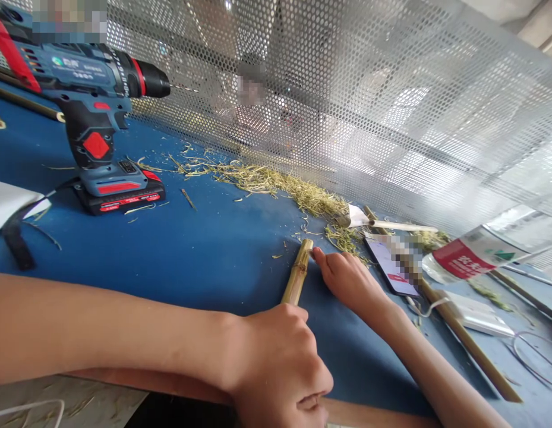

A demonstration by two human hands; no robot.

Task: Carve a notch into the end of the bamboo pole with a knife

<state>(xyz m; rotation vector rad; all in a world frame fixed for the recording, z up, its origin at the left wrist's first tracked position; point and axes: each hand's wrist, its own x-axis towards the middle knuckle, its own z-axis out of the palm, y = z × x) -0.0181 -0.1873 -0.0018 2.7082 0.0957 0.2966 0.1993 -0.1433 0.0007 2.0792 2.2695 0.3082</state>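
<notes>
Your left hand (280, 362) is clenched in a fist around the near end of a short bamboo stick (297, 272) lying on the blue table (204, 249). Your right hand (347, 279) rests flat beside the stick, a fingertip touching near its far end. One cordless drill (97, 119) stands well to the left. A heap of shavings (276, 181) lies behind, along the mesh screen (347, 107). One phone (391, 264), one plastic bottle (476, 252) and a longer bamboo rod (463, 333) crowd the right.
</notes>
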